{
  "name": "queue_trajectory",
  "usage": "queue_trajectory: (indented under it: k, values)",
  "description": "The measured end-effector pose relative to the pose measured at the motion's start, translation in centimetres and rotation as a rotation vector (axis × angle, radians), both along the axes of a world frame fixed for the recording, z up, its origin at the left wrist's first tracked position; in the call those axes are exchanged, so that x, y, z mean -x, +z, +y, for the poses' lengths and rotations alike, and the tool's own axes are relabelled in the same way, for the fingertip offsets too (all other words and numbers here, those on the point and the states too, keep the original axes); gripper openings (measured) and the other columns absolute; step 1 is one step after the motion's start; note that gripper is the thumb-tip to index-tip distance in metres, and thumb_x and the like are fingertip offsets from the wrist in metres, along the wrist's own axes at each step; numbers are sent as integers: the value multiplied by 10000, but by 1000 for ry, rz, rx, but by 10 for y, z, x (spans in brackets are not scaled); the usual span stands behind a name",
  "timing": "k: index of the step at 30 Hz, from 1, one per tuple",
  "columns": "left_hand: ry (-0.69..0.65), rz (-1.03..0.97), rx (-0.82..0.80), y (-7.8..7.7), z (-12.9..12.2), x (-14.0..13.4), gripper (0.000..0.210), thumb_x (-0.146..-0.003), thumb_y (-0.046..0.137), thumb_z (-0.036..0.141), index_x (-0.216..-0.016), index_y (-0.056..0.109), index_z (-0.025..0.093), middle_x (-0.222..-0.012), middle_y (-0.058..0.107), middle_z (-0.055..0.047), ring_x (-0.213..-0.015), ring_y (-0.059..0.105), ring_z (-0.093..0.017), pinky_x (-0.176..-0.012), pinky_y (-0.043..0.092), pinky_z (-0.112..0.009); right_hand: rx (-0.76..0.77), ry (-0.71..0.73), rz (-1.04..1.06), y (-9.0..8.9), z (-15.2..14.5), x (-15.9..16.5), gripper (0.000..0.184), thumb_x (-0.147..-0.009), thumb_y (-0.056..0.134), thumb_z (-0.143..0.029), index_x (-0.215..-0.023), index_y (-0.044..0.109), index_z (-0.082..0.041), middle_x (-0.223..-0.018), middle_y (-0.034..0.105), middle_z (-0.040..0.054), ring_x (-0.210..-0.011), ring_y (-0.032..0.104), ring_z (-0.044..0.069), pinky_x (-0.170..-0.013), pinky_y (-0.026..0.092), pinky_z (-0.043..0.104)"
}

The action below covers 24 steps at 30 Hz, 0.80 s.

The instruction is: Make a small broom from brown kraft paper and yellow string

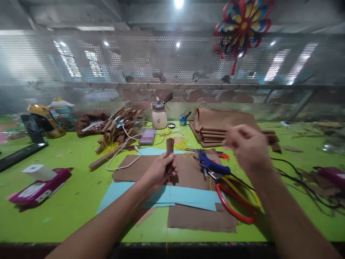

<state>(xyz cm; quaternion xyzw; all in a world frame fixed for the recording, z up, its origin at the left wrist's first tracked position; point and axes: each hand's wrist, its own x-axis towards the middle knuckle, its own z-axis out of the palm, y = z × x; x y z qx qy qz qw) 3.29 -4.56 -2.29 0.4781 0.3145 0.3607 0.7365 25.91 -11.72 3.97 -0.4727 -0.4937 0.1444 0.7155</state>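
Note:
My left hand (167, 166) is closed around a narrow bundle of pleated brown paper (170, 144), held upright over the middle of the table. A thin yellow thread (169, 194) hangs below that hand. To the right, my right hand (246, 144) is raised and blurred, its fingers curled into a pinch; whether anything is in them is too smeared to see. Flat brown paper sheets (129, 169) and light blue paper (185, 196) lie beneath my hands. Near my right forearm are a blue glue gun (212, 163) and red-handled scissors (226, 203).
Stacked folded brown paper (223, 120) stands back right. Rolled brown bundles (118, 126) are piled back left, beside a white cable (110, 162). A pale jug (159, 117) stands behind. A purple power strip (43, 187) lies left; black cords (299, 180) cross the right side.

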Motion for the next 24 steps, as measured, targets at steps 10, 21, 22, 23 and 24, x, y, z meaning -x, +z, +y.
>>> queue_trajectory:
  k: [10, 21, 22, 23, 24]
  values:
    - [-17, -104, -7, 26, -15, 2, 140, -825, 553, 226, -924, 500, 143, -774, 620, -50, -679, 606, -124, -567, 472, -207, 361, 381, -33, -40, 15, 59, 264, -648, 730, -361, -656, 544, -173, -556, 532, -43, -512, 465, 90, -502, 357, 226]
    - [-91, -139, -60, 31, -30, 0, 212, -813, 575, 337, -905, 521, 153, -739, 543, 1, -583, 513, -70, -563, 415, -183, 439, 847, 269, -54, 16, 73, 311, -661, 736, -336, -765, 485, -184, -672, 599, -20, -604, 594, 138, -599, 452, 281]
    - [-106, -133, -67, 30, -30, 0, 214, -820, 563, 347, -901, 516, 154, -724, 527, 6, -575, 495, -66, -554, 400, -181, 443, 861, 249, -54, 17, 73, 315, -659, 739, -330, -763, 481, -183, -665, 590, -22, -600, 589, 137, -593, 449, 281]
    - [-126, -118, -81, 29, -30, 0, 217, -829, 548, 355, -897, 514, 152, -710, 513, 9, -562, 471, -60, -540, 380, -177, 444, 840, 203, -55, 18, 73, 318, -649, 748, -319, -754, 483, -178, -656, 575, -27, -592, 572, 126, -582, 437, 267]
    - [-143, -99, -99, 28, -30, 0, 220, -837, 535, 359, -898, 515, 149, -704, 502, 11, -555, 450, -55, -528, 359, -171, 445, 796, 145, -55, 20, 72, 317, -638, 757, -302, -743, 487, -173, -645, 558, -34, -582, 545, 110, -566, 419, 247]
